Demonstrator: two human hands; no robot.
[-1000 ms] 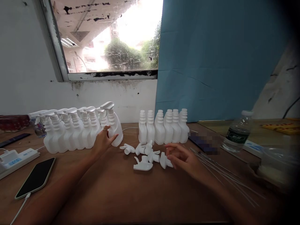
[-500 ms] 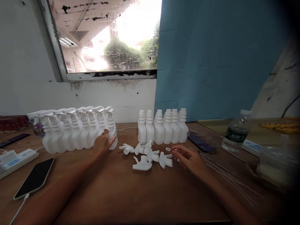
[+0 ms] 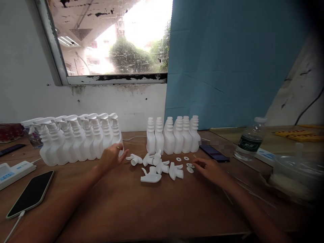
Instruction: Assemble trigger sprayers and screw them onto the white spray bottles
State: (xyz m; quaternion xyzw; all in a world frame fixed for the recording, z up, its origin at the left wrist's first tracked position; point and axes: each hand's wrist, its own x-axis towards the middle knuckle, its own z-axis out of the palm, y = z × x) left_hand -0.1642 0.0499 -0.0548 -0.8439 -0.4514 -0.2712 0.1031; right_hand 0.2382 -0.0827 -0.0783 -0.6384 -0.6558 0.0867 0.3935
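Beside the nearest end of a row of white spray bottles (image 3: 117,135) with trigger heads on, my left hand (image 3: 111,158) is open, thumb stretched out and nothing in it. My right hand (image 3: 210,170) is low over the table, its fingers drawn together next to several small white washers (image 3: 190,170). Whatever its fingertips may hold is hidden. Between the hands lies a loose group of white trigger spray heads (image 3: 151,178). Behind them stand several white bottles without heads (image 3: 178,138).
Thin clear tubes (image 3: 255,195) lie partly under my right forearm. A water bottle (image 3: 249,143), a dark phone (image 3: 214,153) and a plastic cup (image 3: 296,179) are at the right. At the left are a charging phone (image 3: 31,194) and a power strip (image 3: 17,175).
My left hand has drawn slightly away from the end bottle. My right hand has shifted right and its fingers have closed together, uncovering more washers. The view has shifted a little.
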